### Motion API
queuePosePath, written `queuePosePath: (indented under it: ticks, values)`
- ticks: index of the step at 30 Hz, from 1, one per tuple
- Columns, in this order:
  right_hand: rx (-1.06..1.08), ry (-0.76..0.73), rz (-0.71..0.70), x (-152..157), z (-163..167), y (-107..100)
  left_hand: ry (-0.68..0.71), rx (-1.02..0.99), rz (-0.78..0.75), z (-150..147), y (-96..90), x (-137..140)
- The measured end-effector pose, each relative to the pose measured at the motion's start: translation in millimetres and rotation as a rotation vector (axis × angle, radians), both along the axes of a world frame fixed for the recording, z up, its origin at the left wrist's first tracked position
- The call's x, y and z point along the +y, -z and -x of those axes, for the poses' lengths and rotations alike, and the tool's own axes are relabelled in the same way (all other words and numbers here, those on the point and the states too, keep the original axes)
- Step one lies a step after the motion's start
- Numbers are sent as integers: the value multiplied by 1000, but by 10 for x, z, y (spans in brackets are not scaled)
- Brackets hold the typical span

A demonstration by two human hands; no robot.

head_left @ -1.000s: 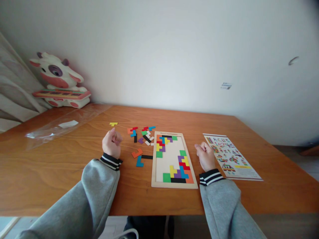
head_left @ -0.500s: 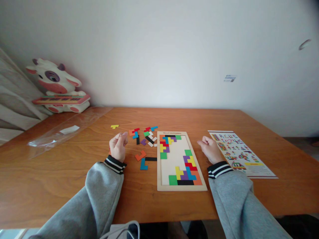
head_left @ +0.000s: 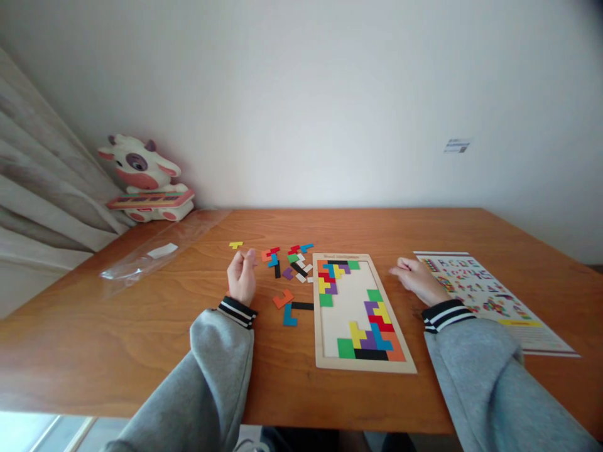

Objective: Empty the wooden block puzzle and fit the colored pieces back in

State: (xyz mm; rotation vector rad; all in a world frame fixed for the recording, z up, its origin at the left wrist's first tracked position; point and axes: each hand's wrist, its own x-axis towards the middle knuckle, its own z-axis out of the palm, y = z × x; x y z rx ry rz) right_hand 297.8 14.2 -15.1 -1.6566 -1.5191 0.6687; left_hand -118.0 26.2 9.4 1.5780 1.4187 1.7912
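My left hand (head_left: 242,277) is curled into a fist with the thumb on top, left of the loose puzzle pieces; nothing shows in it. A sliver of orange peeks out behind its wrist side. My right hand (head_left: 418,280) is also closed, between the wooden puzzle board (head_left: 319,351) and a printed pattern sheet (head_left: 527,307). Coloured pieces fill the board's upper left and lower right, with bare floor between. Beside the board lie an orange piece (head_left: 283,299), a blue L-shaped piece (head_left: 288,316) and a black bar (head_left: 302,306). Neither hand touches the board.
Several more loose pieces, among them a purple piece (head_left: 287,274), lie beyond the left hand, with a yellow piece (head_left: 235,245) apart. A clear plastic bag (head_left: 127,270) and a cow-shaped toy keyboard (head_left: 153,199) stand at the left, near a curtain (head_left: 51,188). A wall (head_left: 311,107) borders the table's back.
The view has turned, so the table and things on it appear farther right. Both hands stay closed beside the board, and the pieces keep their places.
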Motion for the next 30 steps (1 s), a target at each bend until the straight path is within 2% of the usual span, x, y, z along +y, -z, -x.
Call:
queuePosePath:
  ticks: [3, 6, 9, 12, 14, 18, 23, 30]
  values:
    - [-25, 2, -71, -72, 36, -11, 78, 205, 27, -44, -4, -53]
    - [-98, 22, -182, -146, 85, -26, 160, 601, 78, -83, 44, -88]
    - [-170, -6, -213, -194, 138, -43, 104, 864, 139, -60, 165, -65]
    - [-204, -10, -228, -217, 176, -49, -7, 922, 175, 22, 291, 9]
    - [-208, 6, -229, -221, 187, -44, -28, 948, 192, 81, 341, 70]
    - [-284, -6, -207, -171, 172, -43, 6, 991, 213, 142, 358, 192]
    - [-421, -77, -87, 2, 105, -77, 38, 950, 237, 199, 320, 339]
    - [-429, -56, -152, -48, 46, -45, 135, 962, 235, 390, 248, 421]
